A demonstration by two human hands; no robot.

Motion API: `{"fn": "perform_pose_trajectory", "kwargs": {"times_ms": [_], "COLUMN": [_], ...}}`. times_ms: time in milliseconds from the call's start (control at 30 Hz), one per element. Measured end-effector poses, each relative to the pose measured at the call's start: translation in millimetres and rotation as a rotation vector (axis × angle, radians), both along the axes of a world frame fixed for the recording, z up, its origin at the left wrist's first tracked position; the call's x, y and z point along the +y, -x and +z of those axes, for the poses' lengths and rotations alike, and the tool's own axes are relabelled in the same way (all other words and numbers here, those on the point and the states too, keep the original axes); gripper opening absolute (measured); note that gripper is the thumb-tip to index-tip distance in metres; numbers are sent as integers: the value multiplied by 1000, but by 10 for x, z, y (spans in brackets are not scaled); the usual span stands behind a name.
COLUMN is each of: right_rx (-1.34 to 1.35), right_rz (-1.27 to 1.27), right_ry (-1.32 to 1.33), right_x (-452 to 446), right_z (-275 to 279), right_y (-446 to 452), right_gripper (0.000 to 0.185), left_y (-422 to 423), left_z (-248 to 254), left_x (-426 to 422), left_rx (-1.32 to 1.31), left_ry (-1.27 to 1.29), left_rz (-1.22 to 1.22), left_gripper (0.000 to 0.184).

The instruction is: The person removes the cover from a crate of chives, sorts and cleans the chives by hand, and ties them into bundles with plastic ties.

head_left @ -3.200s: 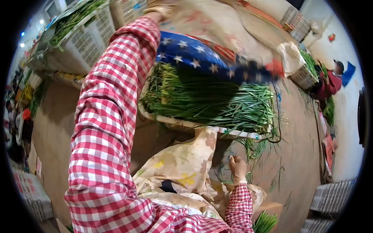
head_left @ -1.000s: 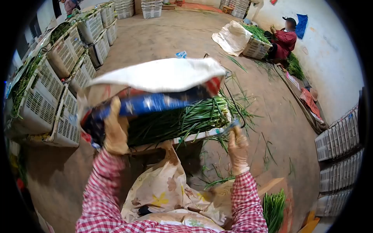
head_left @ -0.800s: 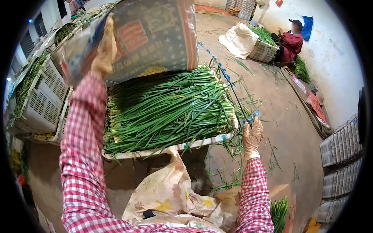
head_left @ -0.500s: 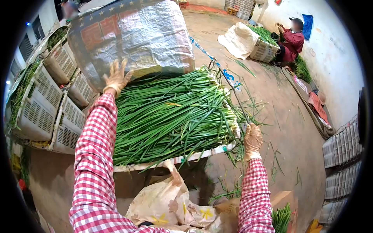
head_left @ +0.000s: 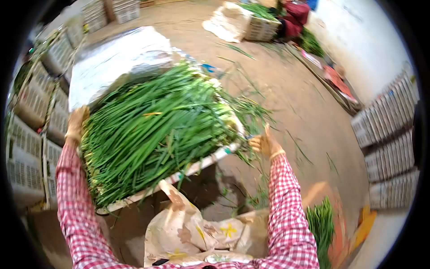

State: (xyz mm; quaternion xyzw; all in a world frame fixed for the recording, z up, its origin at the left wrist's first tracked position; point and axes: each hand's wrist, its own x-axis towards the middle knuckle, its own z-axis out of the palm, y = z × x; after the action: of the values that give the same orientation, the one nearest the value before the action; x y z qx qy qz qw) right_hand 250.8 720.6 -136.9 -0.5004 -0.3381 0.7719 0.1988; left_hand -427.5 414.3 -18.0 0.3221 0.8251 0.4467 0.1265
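A heap of long green leafy stalks with pale ends, like garlic chives [head_left: 148,130], fills a white crate [head_left: 197,169] in front of me. A silvery sheet [head_left: 121,62] covers its far end. My left hand [head_left: 77,122], in a thin glove, is at the crate's left side by the sheet's near corner; motion blurs its fingers, and whether it grips the sheet or the rim is unclear. By the crate's right corner is my right hand [head_left: 265,142], also gloved, thumb up and fingers curled beside something small and bluish that I cannot make out.
White slatted crates [head_left: 36,96] stand along the left. Stacked white crates [head_left: 389,148] line the right side. A person in dark red [head_left: 293,20] sits beside another crate of greens [head_left: 260,29]. A green bundle [head_left: 320,224] lies low on the right; loose stalks litter the floor.
My left hand has come off the sheet's face, down and left to the crate's side. The sheet lies lower at the back. My right hand has moved left and up; the dark cord it held no longer shows.
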Motion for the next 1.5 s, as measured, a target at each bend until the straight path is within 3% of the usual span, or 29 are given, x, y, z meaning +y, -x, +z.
{"fn": "perform_pose_trajectory", "kwargs": {"times_ms": [33,100,133,167,200,233,267,333,367,400,567,633,700,800,900,933,967,1033,1067,1100,1167,1367,1500], "right_rx": [-66,-137,-209,-273,-198,-199,-133,-52,-66,-80,146,104,-32,-290,-446,-408,-346,-349,-381,-383,-427,-507,-439], "right_rz": [74,137,168,207,280,273,315,395,306,215,248,317,373,639,647,640,629,663,733,736,881,1008,1008], "right_ry": [-102,-201,-295,-379,-328,-332,-371,-411,-448,-485,-708,-663,-792,-859,-1039,-976,-936,-1121,-1131,-1125,-1098,-1071,-1102], "right_x": [-120,-288,-379,-519,-582,-709,-832,-998,-1110,-1211,-1980,-2382,-2595,-2406,-2214,-2186,-2179,-2192,-2183,-2179,-2163,-2187,-2257], "right_z": [286,749,939,1083,1295,1530,1773,2096,2122,2091,1744,1549,1352,1501,1464,1425,1322,1210,1195,1175,1135,1087,956], "right_y": [-21,-168,-267,-323,-463,-603,-712,-859,-903,-892,-144,226,490,550,551,557,572,620,625,610,634,796,852], "right_gripper": [89,87,89,91,75,75,69,63,58,54,35,37,39,41,40,40,40,39,38,38,39,43,43], "left_y": [-65,-1223,-1643,-1858,-2186,-2280,-2501,-3094,-3240,-3309,-3524,-3528,-3569,-3542,-3363,-3343,-3306,-3328,-3341,-3357,-3352,-3589,-3476], "left_z": [16,430,554,520,618,538,560,822,873,818,694,403,230,1,-162,-95,-26,68,203,152,97,-1,-106], "left_x": [-93,-220,-272,-376,-434,-470,-485,-520,-543,-544,-94,166,447,814,1310,1455,1606,1842,1990,2035,2101,1848,1905], "left_rx": [351,570,621,598,489,215,168,-25,-3,-39,208,392,547,645,765,757,612,705,600,588,589,529,666], "left_ry": [162,444,452,433,253,79,-16,-43,-17,-26,128,129,121,11,-103,-100,-17,105,390,449,531,428,317], "left_rz": [-184,-55,-123,-164,-247,-338,-404,-474,-474,-505,-693,-719,-708,-653,-602,-590,-618,-478,-435,-394,-414,-493,-465], "left_gripper": [37,57,60,51,43,35,34,29,26,28,44,61,65,64,54,49,56,70,93,107,113,108,97]}}
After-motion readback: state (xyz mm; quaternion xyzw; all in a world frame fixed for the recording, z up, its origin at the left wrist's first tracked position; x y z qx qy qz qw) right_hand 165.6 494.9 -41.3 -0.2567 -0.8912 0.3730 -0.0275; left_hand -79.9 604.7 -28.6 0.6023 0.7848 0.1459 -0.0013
